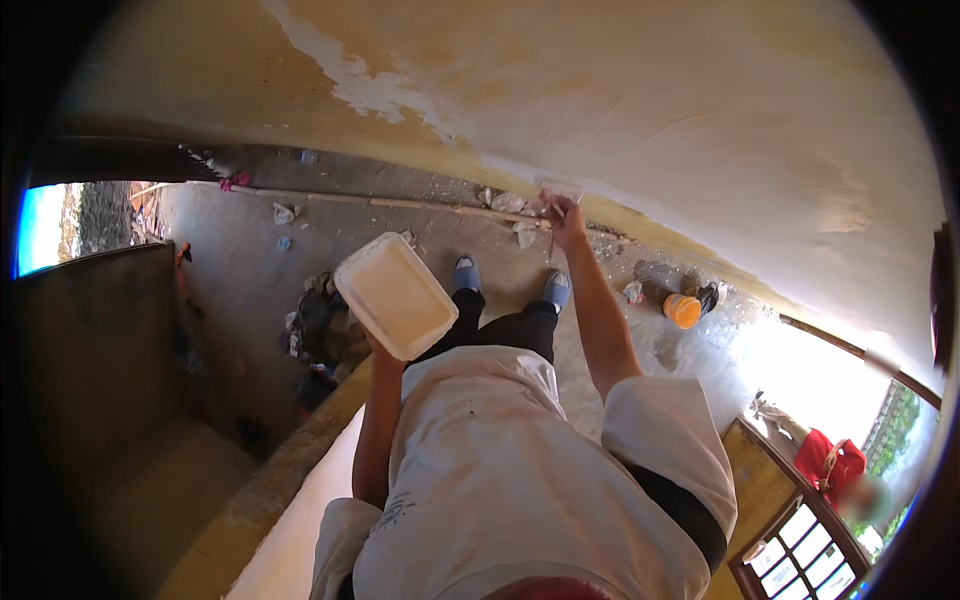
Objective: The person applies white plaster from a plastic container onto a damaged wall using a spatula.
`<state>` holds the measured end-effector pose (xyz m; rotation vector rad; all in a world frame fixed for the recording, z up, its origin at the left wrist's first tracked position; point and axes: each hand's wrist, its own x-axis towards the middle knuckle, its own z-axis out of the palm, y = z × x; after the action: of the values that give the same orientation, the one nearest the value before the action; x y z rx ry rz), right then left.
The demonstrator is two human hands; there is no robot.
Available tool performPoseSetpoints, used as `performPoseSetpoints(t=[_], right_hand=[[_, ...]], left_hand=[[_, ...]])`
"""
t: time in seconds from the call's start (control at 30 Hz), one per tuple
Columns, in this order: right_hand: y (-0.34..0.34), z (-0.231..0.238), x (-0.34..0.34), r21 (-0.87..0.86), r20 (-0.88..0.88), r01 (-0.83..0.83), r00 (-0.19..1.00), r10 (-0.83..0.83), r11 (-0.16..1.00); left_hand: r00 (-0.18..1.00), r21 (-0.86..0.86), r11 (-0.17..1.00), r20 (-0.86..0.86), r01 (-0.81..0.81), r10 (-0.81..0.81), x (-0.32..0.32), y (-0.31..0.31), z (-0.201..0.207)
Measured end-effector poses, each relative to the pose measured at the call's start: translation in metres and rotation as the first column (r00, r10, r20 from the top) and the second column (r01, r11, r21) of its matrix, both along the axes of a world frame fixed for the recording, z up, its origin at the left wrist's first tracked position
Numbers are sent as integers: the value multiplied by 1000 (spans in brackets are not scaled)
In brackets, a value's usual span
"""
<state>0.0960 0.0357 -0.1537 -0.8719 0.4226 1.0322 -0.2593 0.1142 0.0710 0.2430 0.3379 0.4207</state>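
A: Can you see the left hand (378, 345)?
B: Mostly hidden under the white tray (395, 294).
A: The tool in the right hand (567, 222)?
B: Too small to identify; the person's head is cut off below.

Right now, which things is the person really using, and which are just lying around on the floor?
In use:
- flat white tray, held up by the left hand
- scraper blade, pressed to the yellowish wall by the right hand

Just lying about:
- orange bucket
- long pole along the wall's foot
- paper scraps
- dark heap of rubbish
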Motion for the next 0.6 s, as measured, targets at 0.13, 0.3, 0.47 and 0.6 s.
performPoseSetpoints(t=[0.13,0.3,0.47,0.6], right_hand=[[23,-10,-1,-3,78,123,989,-123,992],[27,44,-4,73,78,254,963,-259,964],[23,189,2,209,90,276,950,-300,938],[-3,325,17,343,113,287,933,-342,895]], left_hand=[[998,-4,1000,-49,29,-29,-33,23,-4],[996,-8,996,-25,91,-91,-38,55,0],[977,-10,983,115,181,-179,2,69,4],[937,-5,963,234,269,-261,41,76,10]])
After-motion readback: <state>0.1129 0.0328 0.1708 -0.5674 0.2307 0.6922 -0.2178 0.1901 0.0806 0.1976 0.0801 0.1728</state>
